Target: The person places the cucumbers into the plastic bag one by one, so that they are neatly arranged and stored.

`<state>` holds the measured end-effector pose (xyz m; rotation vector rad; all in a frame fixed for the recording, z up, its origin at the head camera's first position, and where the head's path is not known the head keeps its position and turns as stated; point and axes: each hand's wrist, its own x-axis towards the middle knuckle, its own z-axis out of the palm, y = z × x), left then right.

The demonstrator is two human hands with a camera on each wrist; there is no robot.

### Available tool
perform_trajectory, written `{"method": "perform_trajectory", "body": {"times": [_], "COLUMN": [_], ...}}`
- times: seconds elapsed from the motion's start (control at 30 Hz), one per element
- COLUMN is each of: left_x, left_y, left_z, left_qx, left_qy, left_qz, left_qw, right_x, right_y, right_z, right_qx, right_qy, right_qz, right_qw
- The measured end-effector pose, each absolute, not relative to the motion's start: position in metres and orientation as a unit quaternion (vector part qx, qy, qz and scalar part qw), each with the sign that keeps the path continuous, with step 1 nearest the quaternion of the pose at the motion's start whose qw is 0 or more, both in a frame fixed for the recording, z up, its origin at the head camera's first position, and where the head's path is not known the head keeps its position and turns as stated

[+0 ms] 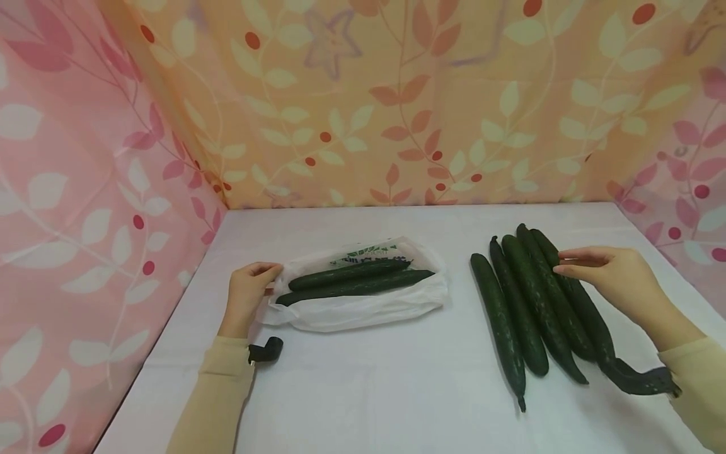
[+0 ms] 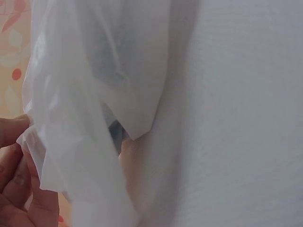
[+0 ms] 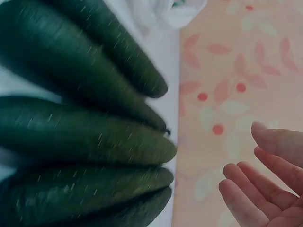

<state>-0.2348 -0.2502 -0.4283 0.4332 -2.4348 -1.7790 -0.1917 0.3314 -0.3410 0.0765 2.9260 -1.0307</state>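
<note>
A white plastic bag [image 1: 368, 315] with green print lies on the table left of centre, its mouth spread. Two dark green cucumbers [image 1: 351, 273] lie side by side in it. At the bag's left end my left hand [image 1: 245, 295] pinches its edge; the left wrist view shows the thin plastic [image 2: 61, 118] between thumb and fingers. On the right, several long cucumbers [image 1: 501, 321] lie next to each other in a slanted row. My right hand [image 1: 624, 277] is over the far end of the rightmost one, its fingers [image 3: 246, 203] extended, holding nothing.
A white cloth covers the table [image 1: 363, 384]. Floral curtains [image 1: 363, 113] stand along its back edge and both sides. Black wrist mounts [image 1: 266, 350] show at both sleeves; the right one overlaps the near end of the rightmost cucumber in the head view.
</note>
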Motion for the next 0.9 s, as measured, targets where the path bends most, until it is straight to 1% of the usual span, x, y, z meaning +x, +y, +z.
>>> {"method": "perform_trajectory", "body": {"times": [0.17,0.43,0.67,0.77,0.9], "left_x": [-0.235,-0.235,-0.235,-0.236,-0.236], "left_y": [-0.251,-0.250,-0.251,-0.251,-0.251], "left_z": [-0.431,-0.430,-0.429,-0.430,-0.431], "left_qx": [0.142,0.145,0.143,0.141,0.137], "left_qy": [-0.794,-0.793,-0.794,-0.794,-0.793], "left_qz": [-0.590,-0.589,-0.588,-0.588,-0.591], "left_qw": [0.050,0.051,0.056,0.058,0.058], "right_x": [-0.193,-0.198,-0.204,-0.207,-0.208], "right_y": [0.349,0.368,0.374,0.376,0.380], "right_z": [-0.349,-0.359,-0.368,-0.372,-0.376], "right_qx": [0.034,0.063,0.053,0.048,0.052], "right_qy": [0.945,0.947,0.958,0.963,0.966], "right_qz": [-0.325,-0.316,-0.282,-0.266,-0.250], "right_qw": [0.007,0.017,0.013,0.020,0.044]}}
